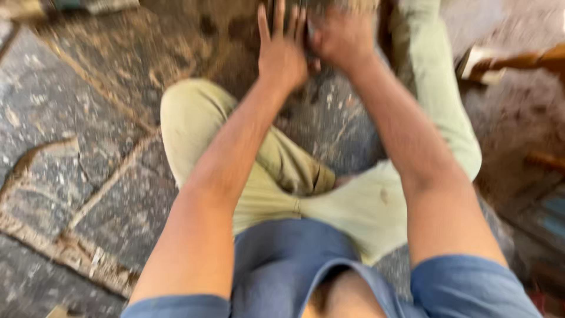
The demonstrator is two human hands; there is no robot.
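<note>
Blurred hands (312, 44) meet over stone floor (70, 129).

Left hand (281, 50) flat, right hand (341, 36) curled.

The person sits on the grey stone-slab floor (76, 153), and every place here is told from the bent left knee in pale green cloth trousers (188, 112). The left hand (281, 53) lies beyond the knee and to its right. The right hand (341, 38) is just right of that hand, nearly touching. A brown wooden piece (518, 62) lies far right.
</note>
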